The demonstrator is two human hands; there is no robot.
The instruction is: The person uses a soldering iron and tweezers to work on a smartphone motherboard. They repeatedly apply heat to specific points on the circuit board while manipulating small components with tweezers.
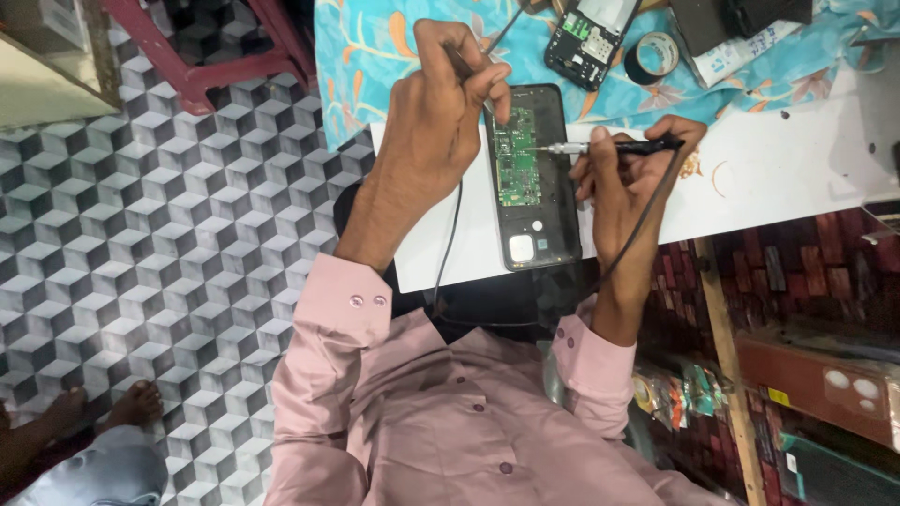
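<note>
An opened black phone [542, 220] lies on a white work surface [787, 169], its green circuit board [516, 157] exposed. My left hand [441, 117] hovers over the phone's left edge, gripping a thin dark probe [461, 64] whose tip points down at the board; the tip is hidden behind my fingers. My right hand [623, 187] rests at the phone's right side and holds a black probe [626, 146] level, its metal tip touching the board. A dark cable runs from each probe.
Behind the phone, on a turquoise floral cloth [375, 56], lie a second opened phone [589, 33] and a roll of tape [652, 54]. A red stool [206, 56] stands on the patterned floor at left. Another person's foot [131, 408] shows at bottom left.
</note>
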